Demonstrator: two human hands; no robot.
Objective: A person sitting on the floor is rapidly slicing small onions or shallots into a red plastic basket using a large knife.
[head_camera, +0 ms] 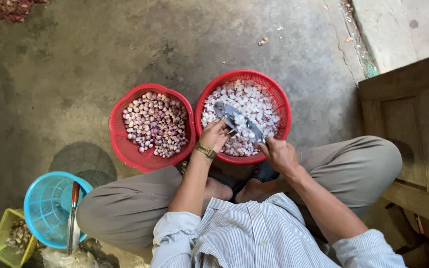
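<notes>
Pinching the wide knife by its handle in my right hand, left hand steadying its blade over the right red basket of peeled shallots, I should keep fingertips behind the edge, clear of the left basket.

Flat grey knife blade lies tilted above peeled shallots in red basket.
</notes>
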